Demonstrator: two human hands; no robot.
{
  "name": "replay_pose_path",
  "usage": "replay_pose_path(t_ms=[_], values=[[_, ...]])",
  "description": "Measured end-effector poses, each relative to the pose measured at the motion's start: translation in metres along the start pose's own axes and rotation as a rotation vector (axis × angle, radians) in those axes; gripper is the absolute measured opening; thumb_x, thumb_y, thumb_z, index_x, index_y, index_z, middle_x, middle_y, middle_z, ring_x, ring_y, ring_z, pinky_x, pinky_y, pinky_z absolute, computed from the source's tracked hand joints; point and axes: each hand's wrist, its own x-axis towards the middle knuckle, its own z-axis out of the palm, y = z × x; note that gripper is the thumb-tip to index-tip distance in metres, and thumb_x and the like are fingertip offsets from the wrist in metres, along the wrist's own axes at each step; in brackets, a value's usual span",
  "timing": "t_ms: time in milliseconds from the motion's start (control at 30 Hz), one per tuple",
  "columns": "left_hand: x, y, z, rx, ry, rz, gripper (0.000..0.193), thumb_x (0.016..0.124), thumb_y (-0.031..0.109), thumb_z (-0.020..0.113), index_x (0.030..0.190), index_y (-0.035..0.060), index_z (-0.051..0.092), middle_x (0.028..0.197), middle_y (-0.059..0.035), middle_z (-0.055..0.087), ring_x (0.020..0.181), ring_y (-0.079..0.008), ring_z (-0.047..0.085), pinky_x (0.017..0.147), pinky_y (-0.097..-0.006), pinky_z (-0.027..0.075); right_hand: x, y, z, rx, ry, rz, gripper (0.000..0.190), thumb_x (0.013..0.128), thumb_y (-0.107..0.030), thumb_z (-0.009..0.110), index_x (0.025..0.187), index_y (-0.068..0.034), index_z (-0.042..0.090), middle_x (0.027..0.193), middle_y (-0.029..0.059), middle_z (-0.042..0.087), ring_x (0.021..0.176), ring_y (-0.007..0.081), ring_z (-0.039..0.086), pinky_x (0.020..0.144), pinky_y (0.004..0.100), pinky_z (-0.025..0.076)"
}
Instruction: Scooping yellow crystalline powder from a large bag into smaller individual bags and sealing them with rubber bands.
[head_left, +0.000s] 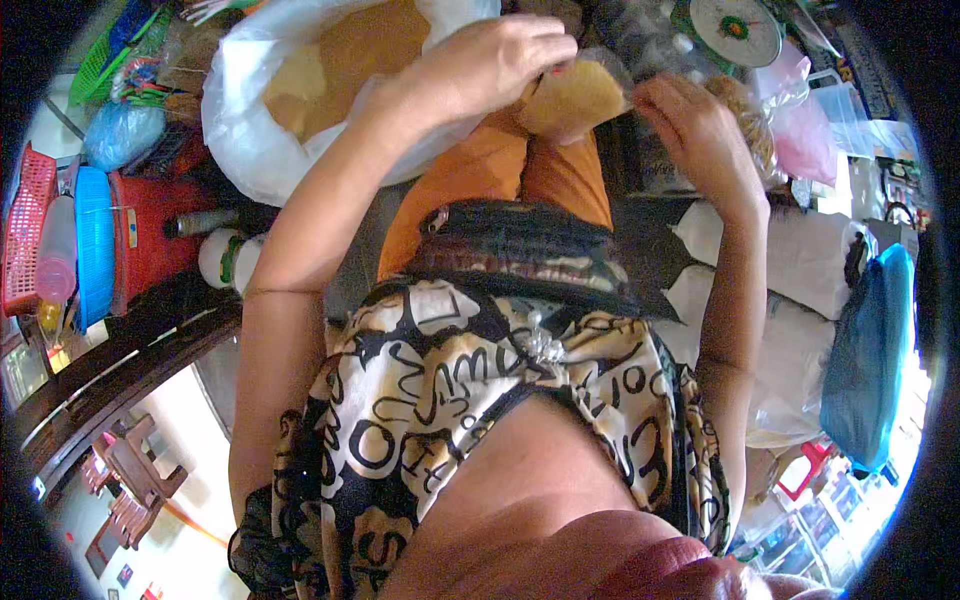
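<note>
A small clear plastic bag filled with a tan, sugar-like substance hangs above my lap between my hands. My left hand pinches its upper left side, the fingertips bent over the film. At the bag's right edge, the bunched fingers of my right hand grip the film, though the exact contact is partly hidden. Beyond my left forearm, a large white plastic sack stands wide open, with brown loose granules or powder inside.
A round dial scale is at the far right, near pink plastic bags. Red and blue plastic baskets stand at left. White wrapped packs and a blue bag lie beside me at right.
</note>
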Motion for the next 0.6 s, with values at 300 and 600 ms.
replay_pose_path(t_ms=[300,600], values=[[-0.014,0.001,0.004,-0.024,-0.006,-0.033,0.017,0.085,-0.002,0.057,0.101,0.0010,0.059,0.099,-0.0168,0.060,0.096,-0.0393,0.063,0.084,-0.0445,0.054,-0.003,-0.007,0.003,-0.007,0.026,0.036,0.014,0.095,-0.017,0.055,0.102,-0.007,0.061,0.101,0.0154,0.064,0.098,0.0382,0.063,0.081,0.0476,0.053],[0.006,0.004,0.003,-0.017,0.139,0.113,0.006,0.085,0.002,0.058,0.090,0.0011,0.058,0.089,-0.0147,0.061,0.087,-0.0348,0.065,0.074,-0.0436,0.054,0.000,0.004,-0.003,-0.051,0.051,-0.009,0.017,0.095,-0.019,0.057,0.106,-0.006,0.062,0.101,0.0164,0.066,0.096,0.0394,0.064,0.081,0.0468,0.053]])
